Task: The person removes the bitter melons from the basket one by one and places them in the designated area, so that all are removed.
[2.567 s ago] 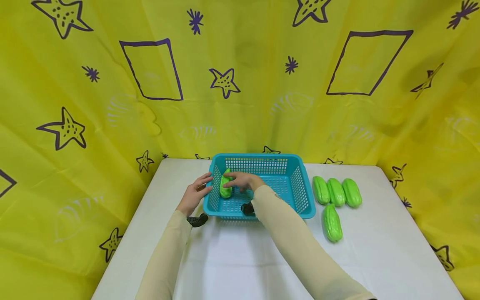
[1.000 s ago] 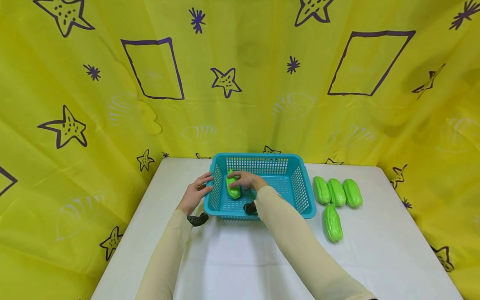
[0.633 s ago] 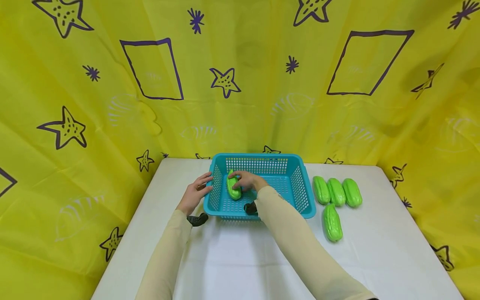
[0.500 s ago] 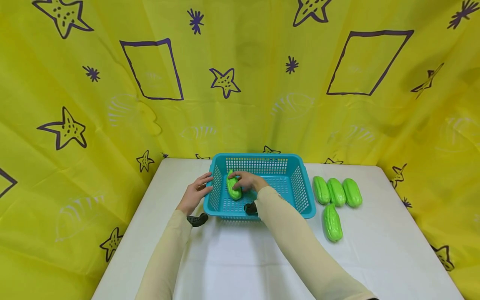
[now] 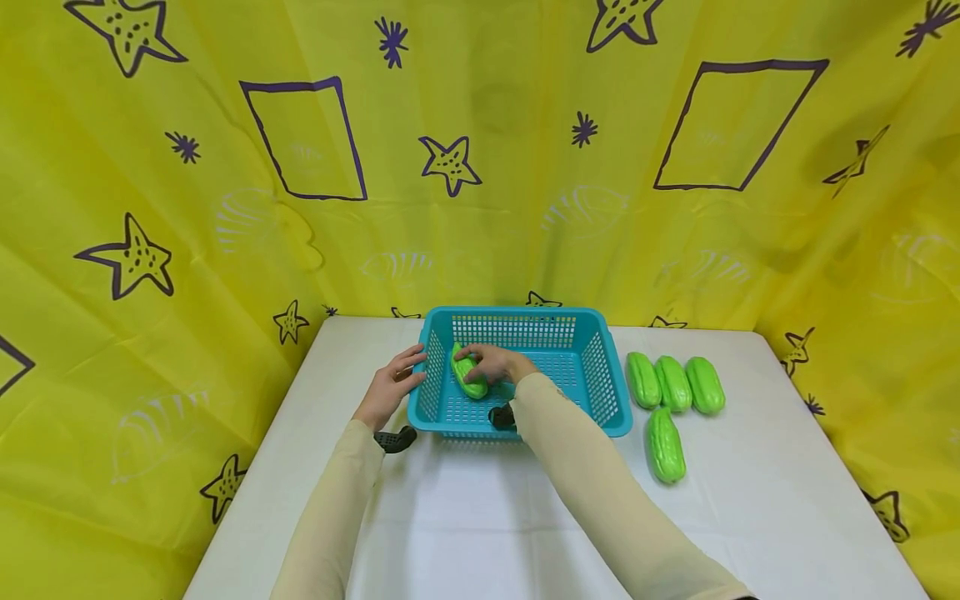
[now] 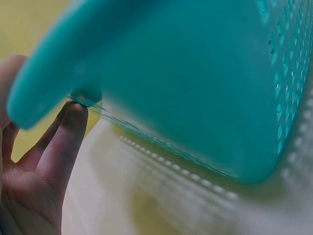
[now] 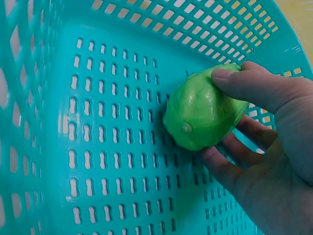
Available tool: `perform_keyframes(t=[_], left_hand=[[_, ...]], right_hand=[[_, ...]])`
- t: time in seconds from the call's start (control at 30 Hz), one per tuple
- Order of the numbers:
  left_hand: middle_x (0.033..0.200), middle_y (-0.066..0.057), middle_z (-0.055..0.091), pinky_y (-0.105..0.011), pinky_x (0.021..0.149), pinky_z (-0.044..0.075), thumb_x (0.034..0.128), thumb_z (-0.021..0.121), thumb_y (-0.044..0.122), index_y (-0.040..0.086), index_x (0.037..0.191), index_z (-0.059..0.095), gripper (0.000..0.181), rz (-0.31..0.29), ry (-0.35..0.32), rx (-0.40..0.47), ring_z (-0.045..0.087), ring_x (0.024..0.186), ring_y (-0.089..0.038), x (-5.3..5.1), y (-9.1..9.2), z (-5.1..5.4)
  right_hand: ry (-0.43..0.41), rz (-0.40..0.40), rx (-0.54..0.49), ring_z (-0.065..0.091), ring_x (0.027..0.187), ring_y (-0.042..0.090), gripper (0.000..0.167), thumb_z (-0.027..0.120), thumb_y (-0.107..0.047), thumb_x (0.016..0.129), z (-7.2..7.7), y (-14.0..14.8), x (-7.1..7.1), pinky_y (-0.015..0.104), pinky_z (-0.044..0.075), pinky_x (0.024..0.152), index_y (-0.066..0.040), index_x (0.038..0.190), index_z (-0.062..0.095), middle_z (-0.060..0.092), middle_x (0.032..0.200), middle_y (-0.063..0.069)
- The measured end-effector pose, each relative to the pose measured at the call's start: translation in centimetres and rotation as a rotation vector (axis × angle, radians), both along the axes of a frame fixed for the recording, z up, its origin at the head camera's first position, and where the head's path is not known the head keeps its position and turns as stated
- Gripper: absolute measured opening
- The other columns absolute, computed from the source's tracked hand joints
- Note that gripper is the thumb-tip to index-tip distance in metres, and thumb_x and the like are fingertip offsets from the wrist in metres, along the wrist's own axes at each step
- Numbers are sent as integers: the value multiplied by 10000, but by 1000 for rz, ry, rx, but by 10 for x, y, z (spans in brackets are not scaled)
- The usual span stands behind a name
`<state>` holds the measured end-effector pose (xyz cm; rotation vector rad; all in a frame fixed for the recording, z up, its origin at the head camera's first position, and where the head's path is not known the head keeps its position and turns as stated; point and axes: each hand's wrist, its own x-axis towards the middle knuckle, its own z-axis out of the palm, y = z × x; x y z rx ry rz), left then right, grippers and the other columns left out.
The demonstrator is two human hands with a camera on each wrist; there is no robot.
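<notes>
In the head view, a glossy, bright green, long ribbed gourd [image 5: 467,372] lies tilted in the left part of a turquoise plastic basket [image 5: 600,421]. My right hand [image 5: 491,364] reaches in and grips this gourd [image 7: 198,115]; in the right wrist view the thumb is on its upper side and the fingers are at its lower side. A small nub marks its near end. My left hand [image 5: 386,387] is at the basket's left side, fingers extended. In the left wrist view a fingertip of that hand [image 6: 36,181] touches the wall below the rim.
Right of the basket, several similar green gourds [image 5: 673,385] lie on the white table [image 5: 480,533], with one gourd [image 5: 665,447] in front of the row. A yellow patterned curtain [image 5: 525,233] stands behind and beside the table. The basket walls are perforated.
The gourd in the basket has shifted right, away from the left wall, and now tilts with its near end rightward. My right hand moved slightly right with it. The left hand stays put.
</notes>
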<state>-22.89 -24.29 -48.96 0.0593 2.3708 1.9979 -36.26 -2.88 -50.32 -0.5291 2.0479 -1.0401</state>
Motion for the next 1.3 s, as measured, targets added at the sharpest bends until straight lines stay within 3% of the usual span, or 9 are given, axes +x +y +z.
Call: perform_keyframes(t=[0.2, 0.4, 0.63, 0.9, 1.07, 1.3], left_hand=[[1579, -73, 306, -512, 1102, 346, 991, 573, 98, -33, 1429, 458, 471, 7, -4, -13, 312, 1400, -426, 0, 1, 0], [1583, -63, 295, -508, 1111, 336, 995, 566, 99, -30, 1434, 452, 472, 0, -15, -14, 292, 1408, -431, 0, 0, 1], [1580, -68, 302, -511, 1103, 345, 991, 568, 87, -39, 1427, 457, 467, 3, -13, -7, 299, 1401, -444, -1, 0, 0], [1581, -66, 301, -522, 1102, 342, 994, 565, 94, -28, 1431, 457, 466, 8, -16, -24, 304, 1401, -438, -1, 1, 1], [1583, -70, 297, -515, 1104, 345, 994, 567, 100, -26, 1433, 455, 470, 7, -15, -31, 312, 1400, -424, -1, 0, 1], [1582, -56, 300, -504, 1105, 348, 992, 572, 103, -25, 1432, 456, 472, 4, -19, -18, 307, 1405, -408, 0, 1, 1]], right_hand=[[7, 48, -2, 508, 1228, 288, 488, 689, -177, 912, 4, 4, 1, 375, 527, 844, -184, 1376, 537, 366, 1492, 213], [-36, 57, -15, 482, 1269, 301, 507, 623, -158, 937, 3, 8, 2, 442, 510, 933, -173, 1428, 501, 385, 1491, 173], [-41, 24, -69, 534, 1156, 304, 503, 611, -172, 959, 2, 8, 1, 466, 518, 903, -147, 1442, 475, 401, 1445, 216], [-10, 38, -141, 418, 1323, 352, 499, 635, -205, 962, 3, 11, -2, 458, 501, 948, -187, 1436, 481, 331, 1508, 208], [84, 42, -144, 308, 1409, 329, 510, 654, -259, 951, 7, 13, -6, 478, 452, 1019, -244, 1437, 498, 317, 1533, 167], [287, 21, -127, 373, 1364, 311, 510, 653, -331, 945, 22, 18, -11, 474, 452, 1009, -231, 1425, 513, 417, 1471, 151]])
